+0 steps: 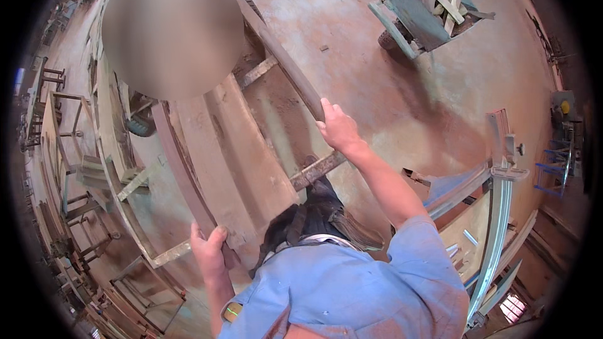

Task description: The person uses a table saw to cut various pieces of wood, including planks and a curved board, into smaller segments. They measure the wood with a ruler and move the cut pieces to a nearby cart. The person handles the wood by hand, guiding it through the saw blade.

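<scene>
My left hand [210, 248] is closed around the near end of a long reddish-brown bar [182, 169] on the left side of a hand cart. My right hand [339, 127] grips the matching bar [282, 63] on the right side, further away from me. Between the two bars lie wide dusty wooden planks [232, 150], resting on rusty metal cross pieces [317, 169]. A dark tyre [141, 124] of the cart shows to the left of the planks. My blue shirt [352, 289] fills the lower middle.
Another person stands at the cart's far end, upper left. A blue-green wheelbarrow [421, 12] full of wood offcuts stands on the concrete floor at upper right. Metal frames [69, 150] line the left side; a machine with pale rails [499, 213] is on the right.
</scene>
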The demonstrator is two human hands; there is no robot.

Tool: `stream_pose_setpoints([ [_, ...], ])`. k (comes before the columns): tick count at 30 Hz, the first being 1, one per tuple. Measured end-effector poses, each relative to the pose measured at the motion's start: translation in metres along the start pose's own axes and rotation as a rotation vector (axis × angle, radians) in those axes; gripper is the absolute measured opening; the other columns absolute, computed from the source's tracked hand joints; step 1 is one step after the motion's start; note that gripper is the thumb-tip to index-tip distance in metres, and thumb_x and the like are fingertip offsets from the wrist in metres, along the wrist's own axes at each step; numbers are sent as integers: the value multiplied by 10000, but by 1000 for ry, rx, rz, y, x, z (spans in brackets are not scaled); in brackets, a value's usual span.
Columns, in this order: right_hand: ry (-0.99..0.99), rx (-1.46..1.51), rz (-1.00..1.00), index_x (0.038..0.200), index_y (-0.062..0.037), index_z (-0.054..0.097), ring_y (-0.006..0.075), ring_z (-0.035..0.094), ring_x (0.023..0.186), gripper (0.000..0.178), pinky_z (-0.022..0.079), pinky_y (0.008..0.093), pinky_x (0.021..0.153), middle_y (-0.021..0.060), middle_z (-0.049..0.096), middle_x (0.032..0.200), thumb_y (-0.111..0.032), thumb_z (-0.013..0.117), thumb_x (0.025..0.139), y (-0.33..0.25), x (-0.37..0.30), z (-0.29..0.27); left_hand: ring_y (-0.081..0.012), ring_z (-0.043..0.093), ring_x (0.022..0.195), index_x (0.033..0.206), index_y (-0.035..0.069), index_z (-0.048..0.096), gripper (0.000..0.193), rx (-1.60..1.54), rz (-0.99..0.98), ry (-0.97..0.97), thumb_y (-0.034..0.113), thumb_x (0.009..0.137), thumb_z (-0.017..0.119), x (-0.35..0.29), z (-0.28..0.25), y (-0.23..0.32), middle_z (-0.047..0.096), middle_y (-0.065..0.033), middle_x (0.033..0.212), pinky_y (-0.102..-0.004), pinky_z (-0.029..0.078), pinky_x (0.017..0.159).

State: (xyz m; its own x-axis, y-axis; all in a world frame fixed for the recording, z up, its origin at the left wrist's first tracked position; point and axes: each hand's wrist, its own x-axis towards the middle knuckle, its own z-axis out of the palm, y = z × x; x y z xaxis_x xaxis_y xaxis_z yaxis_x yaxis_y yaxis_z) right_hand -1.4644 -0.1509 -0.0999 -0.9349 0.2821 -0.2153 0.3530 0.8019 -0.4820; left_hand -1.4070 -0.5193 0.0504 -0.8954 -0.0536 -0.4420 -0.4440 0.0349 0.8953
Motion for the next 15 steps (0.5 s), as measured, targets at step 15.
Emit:
stream_pose_setpoints([
  [15, -407, 1267, 322, 1150, 33, 586, 207, 675, 790, 362, 573, 354, 650, 141, 704, 1018, -292, 518, 1004, 13, -65, 7, -188, 631, 1017, 1278, -66, 481, 465, -205, -52, -124, -13, 830, 593, 4, -11, -3, 626, -138, 1162, -322, 497, 912],
])
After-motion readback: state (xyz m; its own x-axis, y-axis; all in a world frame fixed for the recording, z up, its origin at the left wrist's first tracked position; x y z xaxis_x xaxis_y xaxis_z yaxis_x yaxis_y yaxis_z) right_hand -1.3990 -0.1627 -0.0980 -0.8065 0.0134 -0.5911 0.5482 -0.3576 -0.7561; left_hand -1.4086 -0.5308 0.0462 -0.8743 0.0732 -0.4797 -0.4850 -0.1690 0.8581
